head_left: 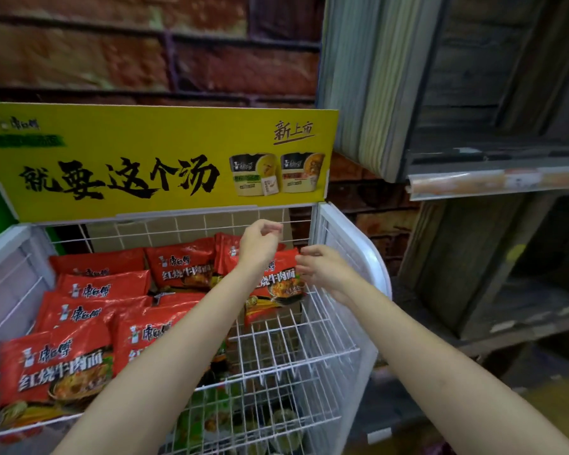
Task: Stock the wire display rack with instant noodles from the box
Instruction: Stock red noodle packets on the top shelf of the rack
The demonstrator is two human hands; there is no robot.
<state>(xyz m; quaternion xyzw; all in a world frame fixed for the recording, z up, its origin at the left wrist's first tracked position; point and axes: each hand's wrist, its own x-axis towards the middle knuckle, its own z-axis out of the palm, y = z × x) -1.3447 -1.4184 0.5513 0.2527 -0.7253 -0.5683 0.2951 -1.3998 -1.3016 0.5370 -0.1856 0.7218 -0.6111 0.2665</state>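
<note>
The left hand [259, 242] is hovering over the back of the white wire display rack [309, 353], its fingers loosely curled and holding nothing. The right hand [322, 267] is reaching in just beside it, fingers relaxed and slightly spread, its fingertips lying at the upper right edge of a red instant noodle packet [276, 287]; whether they are touching it cannot be told. That packet is leaning tilted at the rack's back right, above bare wire. More red noodle packets [79, 323] are lying in overlapping rows across the left and middle of the rack. A yellow sign [151, 159] is standing behind the rack, against a brick wall [112, 44].
</note>
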